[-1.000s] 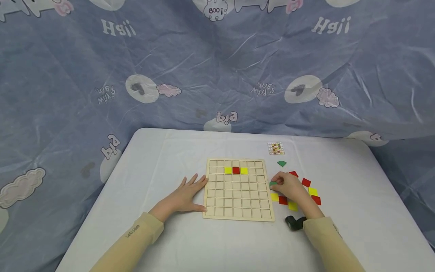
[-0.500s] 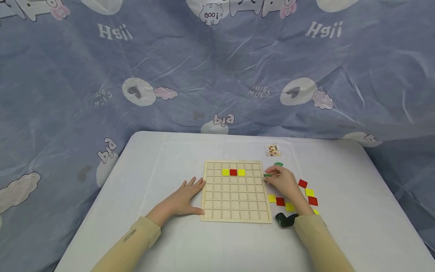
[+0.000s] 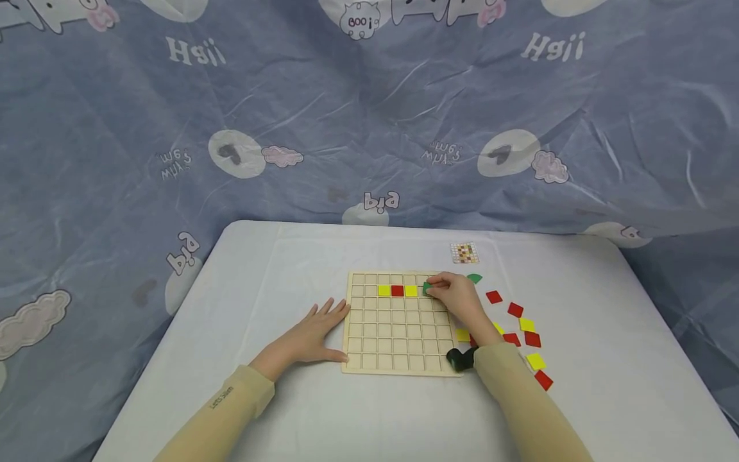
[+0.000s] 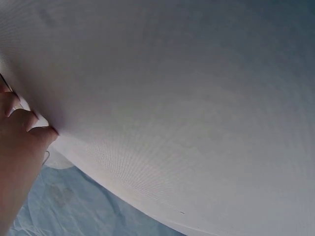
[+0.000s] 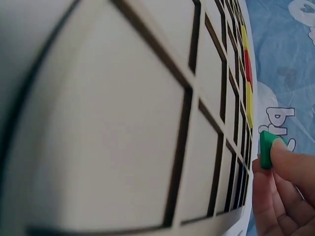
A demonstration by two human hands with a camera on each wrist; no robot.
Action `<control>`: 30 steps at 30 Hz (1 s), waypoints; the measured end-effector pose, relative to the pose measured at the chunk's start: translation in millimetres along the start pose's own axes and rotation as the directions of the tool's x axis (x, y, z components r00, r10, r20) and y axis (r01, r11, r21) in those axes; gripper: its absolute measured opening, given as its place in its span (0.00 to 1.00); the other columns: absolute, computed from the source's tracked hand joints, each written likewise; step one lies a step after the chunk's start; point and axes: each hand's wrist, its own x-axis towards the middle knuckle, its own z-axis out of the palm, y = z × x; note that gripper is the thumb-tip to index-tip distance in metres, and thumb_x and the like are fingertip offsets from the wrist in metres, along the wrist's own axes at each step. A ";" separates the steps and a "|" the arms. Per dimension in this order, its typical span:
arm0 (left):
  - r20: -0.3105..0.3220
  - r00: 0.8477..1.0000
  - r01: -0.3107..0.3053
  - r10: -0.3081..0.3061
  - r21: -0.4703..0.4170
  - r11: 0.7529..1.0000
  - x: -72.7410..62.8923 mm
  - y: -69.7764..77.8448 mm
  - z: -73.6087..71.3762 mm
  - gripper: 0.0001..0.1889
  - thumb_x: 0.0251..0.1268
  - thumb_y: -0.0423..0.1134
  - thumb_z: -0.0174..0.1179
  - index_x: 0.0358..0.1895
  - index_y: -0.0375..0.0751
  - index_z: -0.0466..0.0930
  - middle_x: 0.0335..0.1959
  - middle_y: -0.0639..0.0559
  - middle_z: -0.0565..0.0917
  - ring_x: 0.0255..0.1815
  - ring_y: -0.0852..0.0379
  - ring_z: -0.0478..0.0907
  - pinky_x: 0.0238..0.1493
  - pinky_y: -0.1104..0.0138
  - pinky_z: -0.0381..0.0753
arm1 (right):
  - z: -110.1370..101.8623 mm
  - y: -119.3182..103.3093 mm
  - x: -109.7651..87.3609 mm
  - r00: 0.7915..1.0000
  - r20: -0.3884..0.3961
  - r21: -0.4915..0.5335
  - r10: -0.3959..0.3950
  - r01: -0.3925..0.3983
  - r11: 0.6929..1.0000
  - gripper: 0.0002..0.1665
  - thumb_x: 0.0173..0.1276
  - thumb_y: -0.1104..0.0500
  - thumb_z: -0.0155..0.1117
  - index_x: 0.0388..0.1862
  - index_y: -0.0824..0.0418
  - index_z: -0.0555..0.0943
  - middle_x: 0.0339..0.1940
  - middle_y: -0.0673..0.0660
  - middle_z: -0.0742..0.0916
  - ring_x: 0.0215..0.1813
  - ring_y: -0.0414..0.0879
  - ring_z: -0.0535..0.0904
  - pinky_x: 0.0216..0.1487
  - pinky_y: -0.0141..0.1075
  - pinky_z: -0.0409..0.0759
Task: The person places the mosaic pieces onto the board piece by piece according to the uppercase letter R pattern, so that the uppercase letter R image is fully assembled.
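A square wooden grid board [image 3: 398, 346] lies on the white table. Yellow, red and yellow tiles sit side by side in its second row from the far edge. My left hand [image 3: 314, 337] rests with spread fingers against the board's left edge; its fingertips are at the border in the left wrist view. Between thumb and fingers, my right hand [image 3: 457, 297] pinches a green tile [image 5: 266, 149] over the board's upper right, to the right of the second yellow tile. Whether that tile touches the board, I cannot tell.
Loose red tiles [image 3: 516, 310] and yellow tiles [image 3: 535, 361] are scattered right of the board, some partly hidden by the right arm. A green fan-shaped piece [image 3: 474, 278] lies near a small patterned card [image 3: 464, 253]. A black device [image 3: 458, 359] sits at my right wrist.
My right hand has carried the green tile from the table beside the board, up and left, to over the second row. The left hand keeps its place at the board's edge.
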 end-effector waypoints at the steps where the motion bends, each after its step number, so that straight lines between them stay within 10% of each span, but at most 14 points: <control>1: 0.001 1.000 0.001 -0.001 0.001 1.000 0.2 0.0 -0.1 0.58 0.50 0.67 0.68 0.79 0.45 0.49 0.81 0.50 0.48 0.82 0.43 0.39 0.79 0.44 0.40 | 0.9 -1.4 1.0 1.000 0.004 -0.007 -0.007 0.007 1.000 0.11 0.66 0.60 0.69 0.47 0.60 0.86 0.44 0.60 0.89 0.43 0.51 0.85 0.43 0.40 0.83; 24: -0.001 1.000 0.009 -0.009 0.005 1.000 0.9 1.9 -0.2 0.58 0.50 0.66 0.68 0.79 0.45 0.49 0.81 0.50 0.48 0.82 0.44 0.39 0.80 0.44 0.40 | 9.0 -16.7 1.4 0.993 0.010 -0.330 -0.119 0.115 0.937 0.09 0.65 0.63 0.68 0.42 0.66 0.89 0.39 0.61 0.84 0.43 0.54 0.81 0.45 0.46 0.82; 30: 0.003 1.000 0.013 -0.013 0.015 1.000 1.8 0.1 0.8 0.58 0.50 0.67 0.68 0.80 0.46 0.49 0.81 0.51 0.48 0.83 0.45 0.39 0.80 0.45 0.39 | 0.5 -7.8 -0.7 0.994 0.040 -0.263 -0.100 0.107 0.959 0.13 0.68 0.59 0.66 0.48 0.64 0.87 0.44 0.62 0.84 0.44 0.53 0.80 0.47 0.45 0.82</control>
